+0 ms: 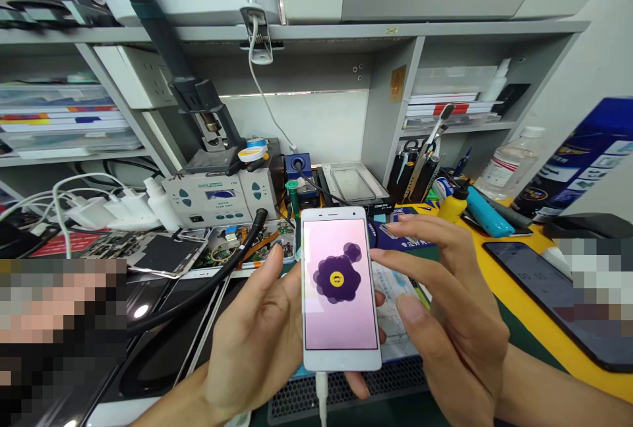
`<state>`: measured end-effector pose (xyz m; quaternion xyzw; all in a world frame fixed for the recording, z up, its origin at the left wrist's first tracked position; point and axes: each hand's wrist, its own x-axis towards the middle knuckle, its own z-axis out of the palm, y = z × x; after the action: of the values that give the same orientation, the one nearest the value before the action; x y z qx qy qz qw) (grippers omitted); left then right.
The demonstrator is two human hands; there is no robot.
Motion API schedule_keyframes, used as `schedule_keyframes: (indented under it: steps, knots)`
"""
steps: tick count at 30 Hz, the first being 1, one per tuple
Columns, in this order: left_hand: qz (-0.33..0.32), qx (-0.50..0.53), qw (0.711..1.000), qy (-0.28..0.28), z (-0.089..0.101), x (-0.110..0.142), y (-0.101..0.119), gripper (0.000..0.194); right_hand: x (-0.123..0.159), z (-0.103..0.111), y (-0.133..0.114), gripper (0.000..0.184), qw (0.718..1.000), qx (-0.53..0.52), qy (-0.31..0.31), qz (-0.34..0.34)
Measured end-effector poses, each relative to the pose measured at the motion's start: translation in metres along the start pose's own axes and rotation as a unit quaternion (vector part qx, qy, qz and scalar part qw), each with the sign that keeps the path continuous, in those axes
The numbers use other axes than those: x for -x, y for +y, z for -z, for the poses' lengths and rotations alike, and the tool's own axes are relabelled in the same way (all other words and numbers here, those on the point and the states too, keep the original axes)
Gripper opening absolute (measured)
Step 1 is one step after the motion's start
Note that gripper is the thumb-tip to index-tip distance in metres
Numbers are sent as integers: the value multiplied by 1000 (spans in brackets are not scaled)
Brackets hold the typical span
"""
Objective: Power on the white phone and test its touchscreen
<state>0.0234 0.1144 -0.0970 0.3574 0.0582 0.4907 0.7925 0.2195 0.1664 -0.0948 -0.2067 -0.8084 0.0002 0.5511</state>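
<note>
A white smartphone (341, 331) stands upright in the middle of the head view, its lit pink screen showing a dark purple blob with a yellow centre. My left hand (260, 341) supports it from behind and the left side, with fingertips showing past its right edge. A white charging cable (321, 395) is plugged into the bottom of the phone. To the right is my right hand (452, 308), fingers spread and holding nothing. Its index fingertip is at the phone's upper right edge; whether it touches cannot be made out.
Behind the phone stand a grey soldering station (217, 199) and a tray of circuit boards (277, 246). A thick black hose (198, 302) crosses the left side. At right are a dark phone (548, 302), a yellow bottle (452, 204) and a clear bottle (512, 163). Shelves (316, 31) run above.
</note>
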Motion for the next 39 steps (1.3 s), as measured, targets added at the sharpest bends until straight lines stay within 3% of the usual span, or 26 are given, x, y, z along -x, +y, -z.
schedule_keyframes:
  steps: [12,21,39]
  knots:
    - [-7,-5,1000,2,0,-1,0,71,2,-2,4,41,999,0,-30,40]
    - [4,-38,999,8,-1,1,1,80,1,2,-2,30,1000,-1,5,-7]
    - [-9,-31,999,11,-1,1,-1,72,0,0,1,41,999,15,-22,29]
